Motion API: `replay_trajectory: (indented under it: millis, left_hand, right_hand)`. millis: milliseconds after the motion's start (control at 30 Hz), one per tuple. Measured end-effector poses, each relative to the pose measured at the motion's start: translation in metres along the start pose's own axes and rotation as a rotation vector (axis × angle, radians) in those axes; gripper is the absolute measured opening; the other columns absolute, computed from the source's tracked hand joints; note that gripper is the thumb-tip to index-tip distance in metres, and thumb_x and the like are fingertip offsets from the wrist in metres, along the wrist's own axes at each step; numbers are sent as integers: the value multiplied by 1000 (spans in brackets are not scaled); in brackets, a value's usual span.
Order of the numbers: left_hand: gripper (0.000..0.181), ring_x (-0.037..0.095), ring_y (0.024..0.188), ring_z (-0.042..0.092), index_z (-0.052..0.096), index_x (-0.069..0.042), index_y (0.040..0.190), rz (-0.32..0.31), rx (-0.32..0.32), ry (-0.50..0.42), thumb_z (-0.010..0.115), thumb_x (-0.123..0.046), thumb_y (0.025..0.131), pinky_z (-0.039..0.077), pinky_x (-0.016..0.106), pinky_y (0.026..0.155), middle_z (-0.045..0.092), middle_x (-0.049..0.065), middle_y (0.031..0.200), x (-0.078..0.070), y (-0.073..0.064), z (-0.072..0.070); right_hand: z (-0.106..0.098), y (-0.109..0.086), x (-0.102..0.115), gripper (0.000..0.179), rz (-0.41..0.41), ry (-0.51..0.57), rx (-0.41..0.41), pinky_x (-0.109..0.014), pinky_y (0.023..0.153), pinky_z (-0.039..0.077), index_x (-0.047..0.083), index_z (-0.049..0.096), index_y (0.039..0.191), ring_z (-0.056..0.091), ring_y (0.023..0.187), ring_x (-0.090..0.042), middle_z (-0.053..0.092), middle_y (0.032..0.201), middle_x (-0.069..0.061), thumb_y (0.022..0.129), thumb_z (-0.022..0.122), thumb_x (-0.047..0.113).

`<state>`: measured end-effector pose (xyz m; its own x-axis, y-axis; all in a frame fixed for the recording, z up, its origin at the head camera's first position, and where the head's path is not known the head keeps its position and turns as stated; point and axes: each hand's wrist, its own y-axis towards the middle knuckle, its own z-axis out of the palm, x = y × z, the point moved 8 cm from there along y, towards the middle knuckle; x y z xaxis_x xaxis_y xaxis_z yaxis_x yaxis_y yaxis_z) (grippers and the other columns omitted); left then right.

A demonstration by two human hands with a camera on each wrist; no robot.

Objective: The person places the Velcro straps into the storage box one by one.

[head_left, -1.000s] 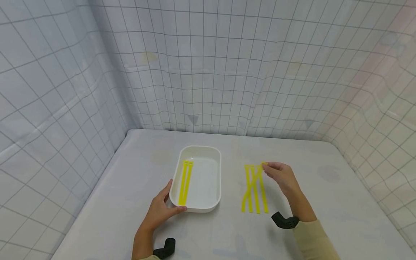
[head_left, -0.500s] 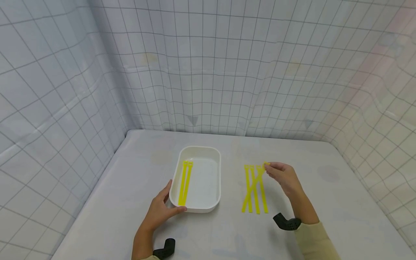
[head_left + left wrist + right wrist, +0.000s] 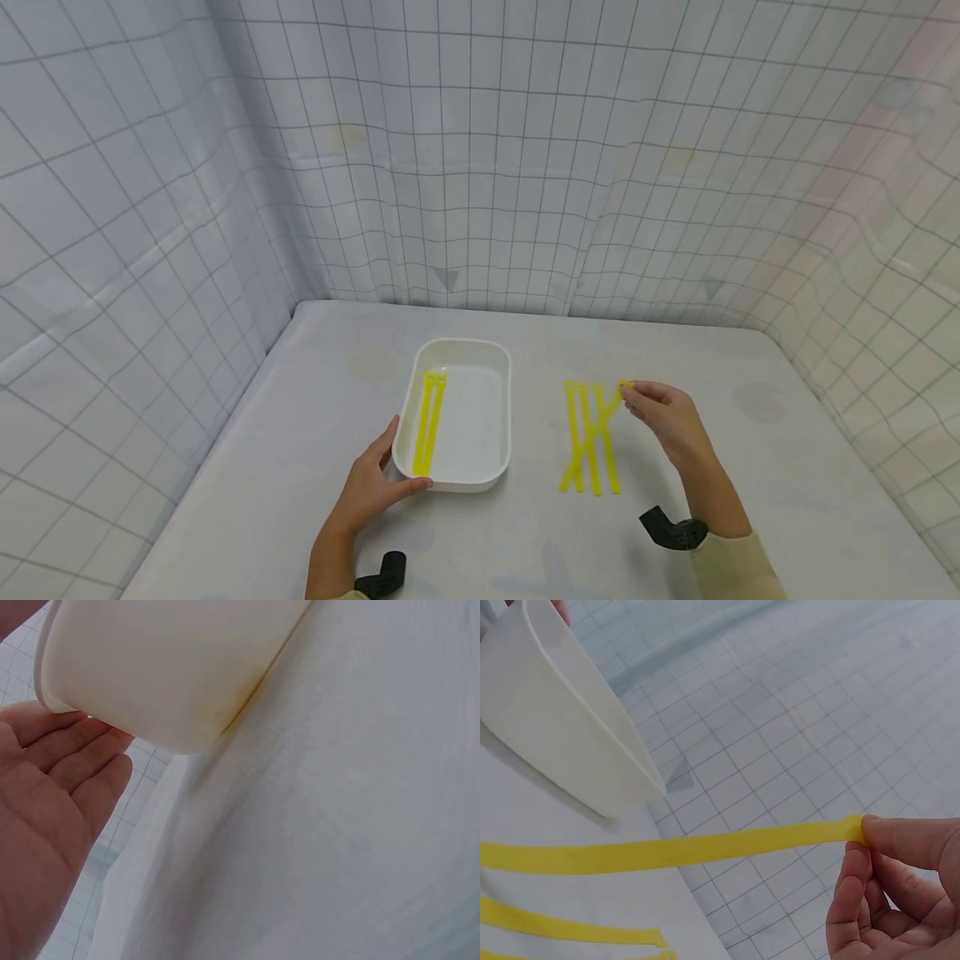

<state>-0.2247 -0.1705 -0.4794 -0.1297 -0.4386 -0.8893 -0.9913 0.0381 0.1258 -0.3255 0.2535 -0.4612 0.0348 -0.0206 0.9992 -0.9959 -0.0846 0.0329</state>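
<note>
In the head view, my right hand (image 3: 671, 421) pinches the far end of a flat yellow strip (image 3: 609, 412) between thumb and fingertips. The raised strip slants down toward me, crossing over three more yellow strips (image 3: 593, 467) laid side by side on the table. Up close in the right wrist view, the held strip (image 3: 667, 853) stretches off to the left. My left hand (image 3: 367, 487) rests at the near left corner of a white tray (image 3: 472, 417), thumb on the front rim, fairly straight fingers (image 3: 90, 754) along its side. Two yellow strips (image 3: 435, 421) lie parallel inside the tray's left side.
A white cloth covers the table (image 3: 525, 542). Grid-patterned curtains (image 3: 480, 167) enclose it at the back and both sides. Each wrist carries a black camera mount (image 3: 673, 531).
My right hand has drawn the strip's pinched end to the right, so the strip now lies more diagonally across the other three. My left hand and the tray have stayed put.
</note>
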Motion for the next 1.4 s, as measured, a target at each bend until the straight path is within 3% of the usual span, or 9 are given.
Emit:
replay_trajectory:
  millis: [133, 367, 567, 767, 967, 1100, 1267, 1400]
  left_hand:
    - [106, 27, 133, 27, 24, -1, 144, -1, -1, -8, 86, -28, 63, 29, 39, 103, 27, 13, 147, 0, 0, 0]
    - [106, 27, 133, 27, 24, -1, 144, 0, -1, -11, 86, -29, 63, 29, 39, 103, 27, 13, 147, 1, 0, 1]
    - [105, 27, 133, 27, 24, -1, 144, -3, -2, 0, 85, -29, 63, 30, 39, 102, 27, 12, 147, 0, 1, 1]
    - [105, 27, 133, 28, 24, -1, 144, 1, -10, 11, 85, -29, 63, 30, 38, 102, 27, 13, 147, -1, 2, 0]
    - [106, 28, 133, 28, 24, 0, 144, 16, -12, 8, 86, -28, 62, 30, 38, 102, 27, 13, 147, -2, 2, 0]
    - [106, 28, 132, 28, 25, 0, 144, 19, -7, 12, 86, -28, 62, 30, 39, 102, 27, 13, 146, -3, 2, 0]
    - [106, 29, 132, 28, 25, 1, 143, 19, -9, 20, 86, -29, 62, 30, 40, 102, 27, 14, 146, -4, 0, 0]
    - [106, 29, 132, 28, 25, 1, 143, 15, -13, 21, 86, -29, 62, 30, 40, 102, 28, 14, 146, -3, 0, -1]
  right_hand:
    - [13, -16, 32, 34, -8, -3, -8, -28, 81, 50, -2, 63, 106, 58, 91, -23, 64, 101, -8, 83, 69, 23]
    - [0, -4, 17, 26, -58, 24, -8, -26, 79, 51, 0, 65, 105, 59, 91, -23, 64, 103, -9, 86, 66, 17]
    - [25, -28, 70, 27, -7, -25, -46, -23, 81, 50, 0, 64, 98, 59, 86, -14, 65, 94, -1, 84, 69, 23]
    - [37, -28, 94, 4, -5, 73, -71, -19, 82, 49, 10, 66, 88, 60, 85, -9, 64, 90, 3, 85, 67, 13]
    - [44, -22, 105, 11, -58, 95, -90, -19, 83, 48, 9, 65, 90, 60, 86, -12, 63, 93, 2, 83, 69, 16]
    - [51, -18, 114, 2, -98, 199, -79, -19, 81, 50, 10, 66, 86, 60, 81, -10, 64, 89, 1, 85, 66, 9]
    - [66, -12, 124, 12, -128, 327, -47, -19, 74, 51, 9, 68, 80, 60, 75, -10, 64, 82, 0, 86, 62, 1]
    - [82, -8, 125, 14, -114, 367, -27, -19, 72, 51, 9, 68, 79, 60, 74, -11, 64, 80, -1, 87, 61, 0]
